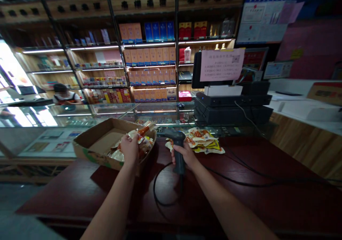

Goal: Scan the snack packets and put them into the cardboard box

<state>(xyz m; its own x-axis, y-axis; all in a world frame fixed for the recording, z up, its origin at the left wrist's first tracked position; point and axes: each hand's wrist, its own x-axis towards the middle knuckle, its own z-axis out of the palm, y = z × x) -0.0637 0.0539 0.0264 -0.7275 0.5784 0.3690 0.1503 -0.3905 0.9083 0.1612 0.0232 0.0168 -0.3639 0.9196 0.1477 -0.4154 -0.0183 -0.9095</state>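
Barcode scanner point(178, 151) was grasped, nose forward, in the right hand point(185, 156) above the tabletop point(80, 197); the left hand point(130, 149) clenched a snack packet point(141, 143) in a cardboard box point(91, 151). Packet lettering was unreadable.

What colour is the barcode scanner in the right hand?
The plastic barcode scanner is dark grey; see the head view.

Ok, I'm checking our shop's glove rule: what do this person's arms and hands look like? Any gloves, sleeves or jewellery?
The left hand and right hand are bare, with no gloves. The left forearm and right forearm show no sleeves, and neither wrist has a visible watch or bracelet. Any rings are hidden or too small to tell.
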